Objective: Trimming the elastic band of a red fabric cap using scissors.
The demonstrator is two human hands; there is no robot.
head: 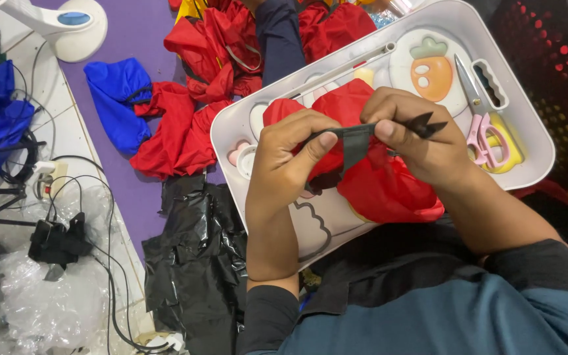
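Observation:
My left hand [290,158] and my right hand [412,135] both pinch a narrow black strap [356,139] over a bunched red fabric piece [379,187]. The strap's frayed end [428,123] sticks out past my right thumb. The red fabric lies on a white lap tray [534,154] with cartoon pictures, resting on my lap. Pink and yellow scissors [488,135] lie on the tray's right side, just beyond my right hand.
A pile of red fabric pieces [185,125] and a blue one [116,98] lie on a purple mat to the left. Black plastic sheeting [195,263] lies beside my left arm. Cables and clear plastic [54,289] cover the floor at left. A dark basket [560,59] stands at right.

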